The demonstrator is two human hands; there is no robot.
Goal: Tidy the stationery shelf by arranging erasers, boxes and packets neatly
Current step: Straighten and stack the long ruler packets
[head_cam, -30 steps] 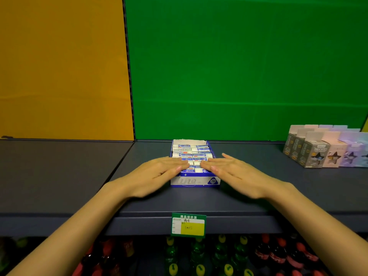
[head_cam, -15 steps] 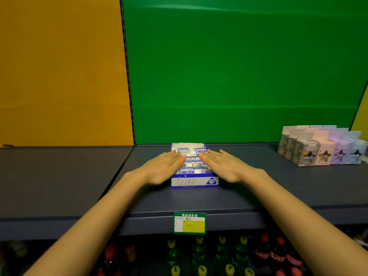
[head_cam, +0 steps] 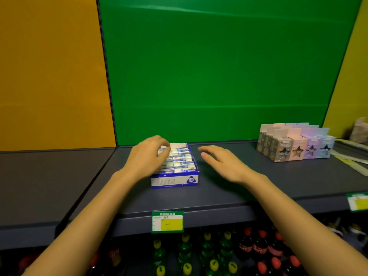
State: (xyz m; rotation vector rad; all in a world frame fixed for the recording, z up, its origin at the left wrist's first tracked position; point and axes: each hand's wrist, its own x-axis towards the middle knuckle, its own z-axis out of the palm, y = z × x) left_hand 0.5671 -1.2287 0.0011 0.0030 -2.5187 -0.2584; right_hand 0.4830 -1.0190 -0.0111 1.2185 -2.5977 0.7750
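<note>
A blue-and-white display box (head_cam: 173, 181) stands on the dark shelf (head_cam: 219, 194), filled with rows of white erasers in blue sleeves (head_cam: 182, 160). My left hand (head_cam: 146, 156) lies over the box's left column, its fingers curled around an eraser (head_cam: 164, 152) near the back left corner. My right hand (head_cam: 225, 163) hovers just right of the box, palm down, fingers spread, holding nothing. The left column of erasers is mostly hidden under my left hand.
Several small grey, pink and lilac boxes (head_cam: 292, 146) stand in a row at the shelf's right. Flat packets (head_cam: 352, 159) lie beyond them at the far right. A green-yellow price label (head_cam: 167, 222) hangs on the shelf edge, with bottles (head_cam: 207, 251) below.
Both hands lay flat on the erasers before. My right hand has lifted off to the right of the box, and my left hand has moved toward the back and curled its fingers.
</note>
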